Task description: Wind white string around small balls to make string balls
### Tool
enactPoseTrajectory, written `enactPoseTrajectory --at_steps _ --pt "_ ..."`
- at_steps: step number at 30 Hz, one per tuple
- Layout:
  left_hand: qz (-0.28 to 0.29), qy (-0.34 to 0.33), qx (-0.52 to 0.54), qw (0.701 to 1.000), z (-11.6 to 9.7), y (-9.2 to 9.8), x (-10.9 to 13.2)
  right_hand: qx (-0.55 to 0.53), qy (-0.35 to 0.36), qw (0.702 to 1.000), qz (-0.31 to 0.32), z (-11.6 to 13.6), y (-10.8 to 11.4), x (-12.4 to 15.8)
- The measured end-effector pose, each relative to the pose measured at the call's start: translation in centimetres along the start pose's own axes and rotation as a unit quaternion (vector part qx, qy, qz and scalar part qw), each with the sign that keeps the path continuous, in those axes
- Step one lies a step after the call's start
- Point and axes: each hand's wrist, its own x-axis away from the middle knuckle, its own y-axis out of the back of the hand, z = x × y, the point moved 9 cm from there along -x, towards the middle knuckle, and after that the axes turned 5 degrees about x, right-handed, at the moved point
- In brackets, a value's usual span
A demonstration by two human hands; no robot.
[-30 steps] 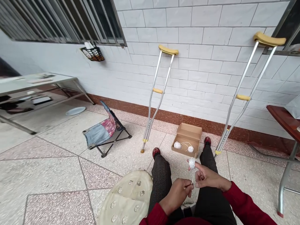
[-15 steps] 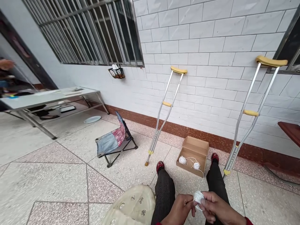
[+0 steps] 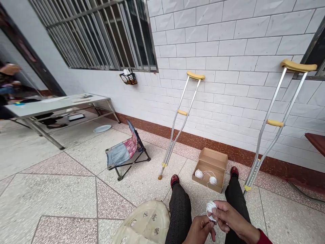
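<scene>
My right hand (image 3: 230, 217) has its fingers closed around a small ball of white yarn (image 3: 210, 207), held above the floor between my knees. Just below and left of the ball, my left hand (image 3: 200, 229) is pinched, with a yarn strand at its fingertips. Past the hands, an open cardboard box (image 3: 207, 185) lies on the floor between my feet. Inside it are two more white yarn balls, a left one (image 3: 199, 174) and a right one (image 3: 213, 180), with loose strands curling between them.
A pale plastic stool (image 3: 142, 223) stands beside my left leg. One crutch (image 3: 175, 135) and another crutch (image 3: 264, 142) lean on the tiled wall. A low folding chair (image 3: 119, 155), a long table (image 3: 58, 105) and a person (image 3: 8, 79) are to the left.
Both hands have shifted: the right, with the yarn ball, has moved slightly up and left, while the left has dropped below the ball. The view has turned slightly.
</scene>
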Motion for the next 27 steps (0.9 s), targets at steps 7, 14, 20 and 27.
enactPoseTrajectory --at_steps 7,14,20,27 --pt "-0.051 -0.011 -0.109 0.993 -3.8 3.5 1.6 0.013 -0.05 0.998 0.048 -0.9 -0.2 1.2" --pt "0.095 -0.031 -0.072 0.992 -9.0 -0.7 2.2 0.02 -0.064 0.994 0.082 -1.9 0.1 2.2" --pt "0.106 0.008 0.061 0.992 -7.6 -1.0 2.2 -0.024 -0.069 0.992 0.104 -1.5 -0.1 2.9" --pt "0.052 0.054 0.064 0.995 -5.2 -0.4 1.2 -0.026 -0.084 0.995 0.054 -0.9 0.5 3.5"
